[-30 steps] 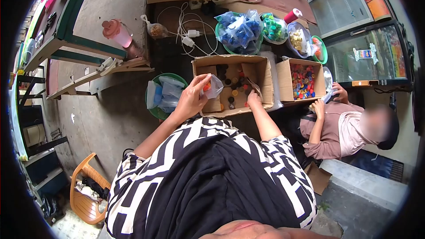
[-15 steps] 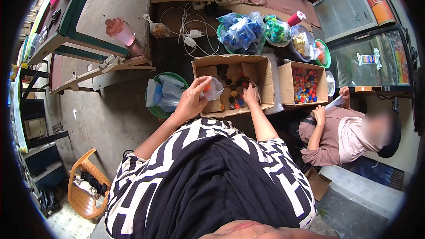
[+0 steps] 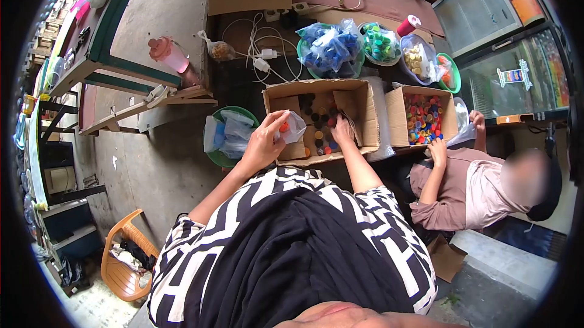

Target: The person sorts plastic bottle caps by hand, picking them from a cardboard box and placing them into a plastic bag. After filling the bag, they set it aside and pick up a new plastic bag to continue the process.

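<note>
My left hand (image 3: 265, 142) is closed on the rim of a small clear plastic bag (image 3: 295, 128), with a few orange bottle caps (image 3: 284, 127) inside it. The bag hangs over the left part of an open cardboard box (image 3: 368, 94). Inside that box, my right hand (image 3: 343, 131) reaches down among loose bottle caps (image 3: 319, 126) in black, yellow, orange and blue. Its fingers are bent together; what they pinch, if anything, is hidden.
To the right, a co-worker's hand (image 3: 437, 150) is at a second box (image 3: 398, 109) of mixed caps. A green basin (image 3: 222, 159) of plastic bags stands left. Behind are a bag of blue caps (image 3: 331, 48), a bowl of green caps (image 3: 382, 43) and white cables (image 3: 261, 54).
The co-worker's hands and clear bag have moved nearer the second box. My right hand has shifted slightly among the caps; my left hand still holds the bag. The view has turned slightly.
</note>
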`<state>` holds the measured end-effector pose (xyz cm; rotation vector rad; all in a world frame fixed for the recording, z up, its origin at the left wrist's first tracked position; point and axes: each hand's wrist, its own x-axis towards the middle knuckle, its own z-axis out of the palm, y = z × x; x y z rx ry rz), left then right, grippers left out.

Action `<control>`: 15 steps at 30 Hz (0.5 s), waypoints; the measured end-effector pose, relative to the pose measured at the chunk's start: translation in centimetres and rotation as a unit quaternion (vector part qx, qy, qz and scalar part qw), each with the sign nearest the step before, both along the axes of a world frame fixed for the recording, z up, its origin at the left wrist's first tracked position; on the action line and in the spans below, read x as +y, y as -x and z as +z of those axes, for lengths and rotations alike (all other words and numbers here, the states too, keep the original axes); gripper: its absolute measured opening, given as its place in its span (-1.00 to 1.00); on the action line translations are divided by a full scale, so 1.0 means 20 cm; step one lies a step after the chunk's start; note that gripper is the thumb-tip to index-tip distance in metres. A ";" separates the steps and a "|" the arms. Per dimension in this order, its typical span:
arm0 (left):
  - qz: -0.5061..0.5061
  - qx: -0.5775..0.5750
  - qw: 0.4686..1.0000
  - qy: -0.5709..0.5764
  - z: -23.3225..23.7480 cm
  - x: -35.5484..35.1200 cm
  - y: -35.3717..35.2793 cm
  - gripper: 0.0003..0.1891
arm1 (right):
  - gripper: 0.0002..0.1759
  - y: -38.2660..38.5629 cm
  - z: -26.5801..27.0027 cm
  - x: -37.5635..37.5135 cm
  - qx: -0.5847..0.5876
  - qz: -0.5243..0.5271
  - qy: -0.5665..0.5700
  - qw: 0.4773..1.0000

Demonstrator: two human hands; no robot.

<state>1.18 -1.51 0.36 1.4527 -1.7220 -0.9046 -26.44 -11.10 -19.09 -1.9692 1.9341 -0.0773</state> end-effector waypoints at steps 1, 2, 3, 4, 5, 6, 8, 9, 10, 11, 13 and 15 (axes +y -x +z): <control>-0.001 0.005 1.000 0.003 0.00 0.00 0.01 -0.29 | -0.54 0.01 -0.01 0.00 0.006 0.012 -0.003 1.000; -0.002 0.009 1.000 0.007 0.00 0.00 0.01 -0.29 | -0.52 0.01 -0.02 0.00 0.012 0.025 -0.005 1.000; -0.003 0.015 1.000 0.002 0.02 0.00 0.02 -0.30 | -0.52 0.02 -0.02 -0.01 0.008 0.025 0.001 1.000; -0.005 0.022 1.000 0.006 0.02 0.00 0.03 -0.30 | -0.50 0.02 -0.01 -0.01 -0.008 0.011 -0.029 0.999; -0.006 0.019 1.000 0.012 0.02 0.00 0.04 -0.30 | -0.47 0.01 0.00 -0.01 -0.027 -0.003 -0.058 0.998; -0.006 0.014 1.000 0.020 0.01 0.00 0.04 -0.30 | -0.47 0.00 0.01 -0.01 -0.035 0.000 -0.049 0.998; -0.001 0.016 1.000 0.024 0.01 0.00 0.06 -0.31 | -0.52 -0.02 0.03 0.00 -0.046 -0.043 -0.040 0.997; 0.000 0.010 1.000 0.027 0.00 0.00 0.07 -0.31 | -0.52 -0.04 0.04 -0.01 -0.055 -0.039 -0.032 0.997; 0.000 0.006 1.000 0.028 -0.01 -0.01 0.07 -0.31 | -0.57 -0.05 0.06 0.00 -0.077 -0.035 -0.016 0.996; -0.005 -0.001 0.999 0.033 -0.01 -0.01 0.07 -0.36 | -0.62 -0.06 0.08 0.01 -0.097 -0.032 -0.002 0.995; -0.001 -0.009 0.999 0.048 -0.02 -0.01 0.08 -0.36 | -0.64 -0.11 0.19 0.04 -0.203 -0.023 0.029 0.978; 0.002 -0.016 0.998 0.056 -0.02 -0.02 0.10 -0.36 | -0.67 -0.20 0.42 0.10 -0.363 0.016 0.101 0.926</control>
